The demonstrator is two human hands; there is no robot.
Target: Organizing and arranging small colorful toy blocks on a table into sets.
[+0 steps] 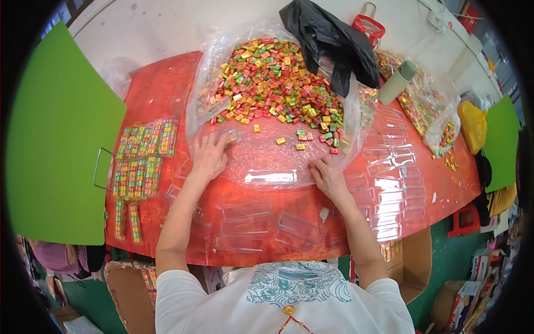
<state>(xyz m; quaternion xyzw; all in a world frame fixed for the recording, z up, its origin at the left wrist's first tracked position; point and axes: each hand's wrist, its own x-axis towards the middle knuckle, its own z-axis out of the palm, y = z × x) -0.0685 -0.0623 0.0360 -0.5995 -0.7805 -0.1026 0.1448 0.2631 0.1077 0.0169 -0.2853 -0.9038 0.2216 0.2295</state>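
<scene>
Resting our left hand point(208, 157) with loose fingers on a small wrapped candy at the heap's edge and our right hand point(329, 178) empty, we keep the clear narrow plastic tray point(271, 177) between them on the red surface point(161, 89), near the multicoloured candy heap on clear plastic sheeting point(272, 83).

shirt: white, short sleeves | teal print | forearms bare

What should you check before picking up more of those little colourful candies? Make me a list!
1. Candy pile within reach on the clear plastic sheet: ok.
2. Left hand free: cannot tell, the fingers touch a few candies.
3. Right hand free: ok, it rests flat on the sheet.
4. Empty clear tray between the hands: ok.
5. Filled trays set aside on the left: ok.
6. Black bag off the pile: not ok, it overlaps the edge.
</scene>
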